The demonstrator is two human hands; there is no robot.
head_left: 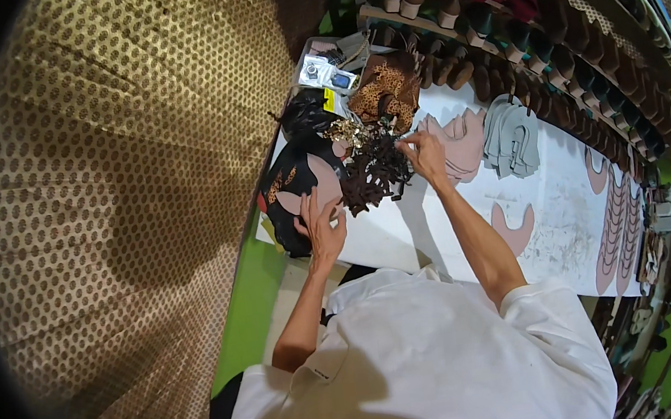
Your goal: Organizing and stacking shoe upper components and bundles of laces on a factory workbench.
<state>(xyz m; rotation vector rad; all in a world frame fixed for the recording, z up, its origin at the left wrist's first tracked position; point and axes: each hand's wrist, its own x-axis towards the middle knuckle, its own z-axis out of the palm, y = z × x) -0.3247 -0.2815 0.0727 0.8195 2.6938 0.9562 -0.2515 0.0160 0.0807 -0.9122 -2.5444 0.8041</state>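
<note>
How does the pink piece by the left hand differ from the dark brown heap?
The pink piece is pale and broad; the brown heap is dark, a jumble of small pieces. The left hand is at the pink piece, the right hand at the brown heap.

Left hand (323, 226) touches a pink cutout (324, 176), right hand (426, 155) beside a dark pile (368, 174).

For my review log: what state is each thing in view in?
Left hand: fingers over a pink piece; grip unclear
Right hand: at dark brown pieces; grip unclear
Dark brown pieces: loosely heaped
Pink stack: overlapping
Grey stack: overlapping
Lone U-shaped piece: flat, apart
U-shaped pieces at right: overlapping in columns
Shoes: in rows
</note>
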